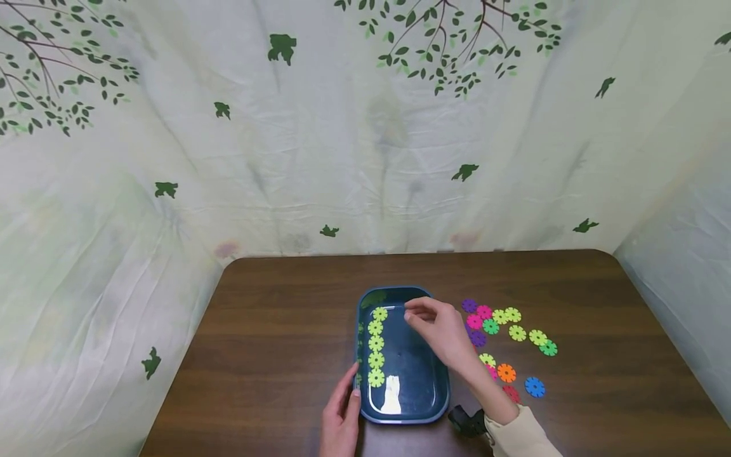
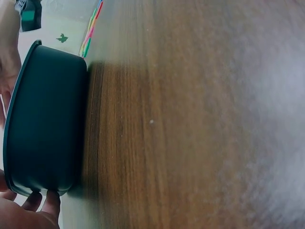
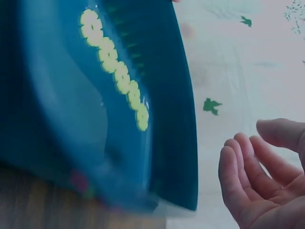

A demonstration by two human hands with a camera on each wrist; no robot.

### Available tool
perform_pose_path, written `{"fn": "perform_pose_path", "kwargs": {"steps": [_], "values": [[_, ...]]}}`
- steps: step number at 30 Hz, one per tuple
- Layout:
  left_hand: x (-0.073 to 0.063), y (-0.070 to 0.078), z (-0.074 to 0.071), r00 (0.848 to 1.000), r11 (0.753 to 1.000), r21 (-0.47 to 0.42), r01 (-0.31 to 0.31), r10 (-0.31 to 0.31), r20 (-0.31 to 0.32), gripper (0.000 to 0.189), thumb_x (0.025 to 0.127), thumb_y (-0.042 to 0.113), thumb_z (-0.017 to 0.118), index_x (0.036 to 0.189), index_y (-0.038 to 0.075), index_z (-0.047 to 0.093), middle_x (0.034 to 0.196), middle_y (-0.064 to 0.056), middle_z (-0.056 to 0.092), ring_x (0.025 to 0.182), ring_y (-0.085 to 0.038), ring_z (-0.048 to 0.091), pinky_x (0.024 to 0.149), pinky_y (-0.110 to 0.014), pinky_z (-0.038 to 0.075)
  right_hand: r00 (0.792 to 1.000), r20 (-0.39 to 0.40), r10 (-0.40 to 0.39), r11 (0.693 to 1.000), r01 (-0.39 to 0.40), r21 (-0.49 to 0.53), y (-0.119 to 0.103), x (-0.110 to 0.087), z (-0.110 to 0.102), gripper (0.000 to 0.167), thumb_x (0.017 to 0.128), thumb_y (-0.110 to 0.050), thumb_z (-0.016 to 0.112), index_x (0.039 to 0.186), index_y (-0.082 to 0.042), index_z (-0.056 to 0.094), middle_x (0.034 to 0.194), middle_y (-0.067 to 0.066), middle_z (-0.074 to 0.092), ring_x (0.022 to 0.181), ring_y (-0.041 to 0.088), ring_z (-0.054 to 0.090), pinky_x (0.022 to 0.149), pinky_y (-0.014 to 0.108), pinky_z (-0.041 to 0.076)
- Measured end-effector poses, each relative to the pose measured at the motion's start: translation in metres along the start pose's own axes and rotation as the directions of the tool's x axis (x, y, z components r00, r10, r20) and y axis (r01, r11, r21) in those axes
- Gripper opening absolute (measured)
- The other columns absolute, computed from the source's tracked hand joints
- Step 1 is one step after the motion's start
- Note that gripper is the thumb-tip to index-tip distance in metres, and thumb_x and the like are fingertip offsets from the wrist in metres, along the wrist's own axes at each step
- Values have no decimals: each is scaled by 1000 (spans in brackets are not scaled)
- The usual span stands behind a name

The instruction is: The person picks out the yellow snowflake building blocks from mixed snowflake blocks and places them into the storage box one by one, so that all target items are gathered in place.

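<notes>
A dark blue tray [image 1: 408, 381] with a raised rim stands on the table. Along its left inner side, several yellow-green flower-shaped plastic discs [image 1: 375, 343] lie in a line running from back to front. My left hand [image 1: 341, 416] touches the tray's left outer side near its front corner, fingertips against the wall [image 2: 47, 119]. Over the tray's back right part hovers my right hand [image 1: 442, 330], its fingers loosely bent. In the right wrist view a gap shows between thumb and fingers [image 3: 238, 162], and nothing is held there.
To the tray's right lie scattered discs: purple [image 1: 477, 338], pink [image 1: 483, 311], green [image 1: 490, 327], yellow-green [image 1: 517, 333], orange [image 1: 506, 372], red [image 1: 511, 393] and blue [image 1: 534, 387]. The right forearm partly covers some. Behind the brown table [image 1: 274, 349] hangs a leaf-patterned cloth [image 1: 365, 158].
</notes>
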State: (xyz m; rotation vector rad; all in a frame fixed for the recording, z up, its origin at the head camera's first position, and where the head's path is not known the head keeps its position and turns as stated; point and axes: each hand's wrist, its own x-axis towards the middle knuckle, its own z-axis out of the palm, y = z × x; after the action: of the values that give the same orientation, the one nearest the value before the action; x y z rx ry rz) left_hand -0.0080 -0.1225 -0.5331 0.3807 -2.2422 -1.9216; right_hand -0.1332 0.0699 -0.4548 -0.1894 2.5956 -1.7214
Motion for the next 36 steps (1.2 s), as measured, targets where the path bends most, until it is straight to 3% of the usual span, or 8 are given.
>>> {"fn": "perform_pose_path", "kwargs": {"steps": [11, 18, 31, 36], "values": [[0, 1, -1, 1000, 1000, 11, 22, -22, 8, 43, 98, 1, 55, 136, 20, 59, 141, -1, 55, 132, -17, 43, 103, -14, 32, 999, 34, 8, 999, -7, -40, 15, -21, -26, 29, 88, -16, 75, 117, -16, 69, 104, -3, 69, 93, 12, 64, 84, 31, 56], [0, 0, -1, 1000, 1000, 3, 6, -6, 8, 43, 98, 0, 54, 137, 17, 59, 141, -2, 55, 132, -19, 44, 102, -14, 33, 999, 35, -2, 997, 5, -74, 30, -34, -44, 30, 88, -13, 75, 118, -11, 68, 106, -1, 69, 94, 15, 65, 84, 33, 55], [1, -1, 0, 1000, 1000, 12, -6, 6, 9, 43, 98, 1, 55, 137, 17, 58, 141, -3, 55, 132, -18, 45, 102, -14, 33, 994, 98, 40, 979, -19, -203, 69, -57, -79, 30, 86, -7, 76, 115, -11, 69, 104, 1, 70, 93, 20, 67, 73, 24, 56], [1, -1, 0, 1000, 999, 43, 30, -30, 0, 43, 97, -1, 54, 137, 16, 59, 140, -2, 55, 132, -20, 45, 101, -13, 33, 992, 123, 26, 962, 9, -273, 84, -60, -91, 32, 83, -3, 77, 112, -13, 70, 107, 1, 70, 91, 18, 67, 73, 26, 57]]}}
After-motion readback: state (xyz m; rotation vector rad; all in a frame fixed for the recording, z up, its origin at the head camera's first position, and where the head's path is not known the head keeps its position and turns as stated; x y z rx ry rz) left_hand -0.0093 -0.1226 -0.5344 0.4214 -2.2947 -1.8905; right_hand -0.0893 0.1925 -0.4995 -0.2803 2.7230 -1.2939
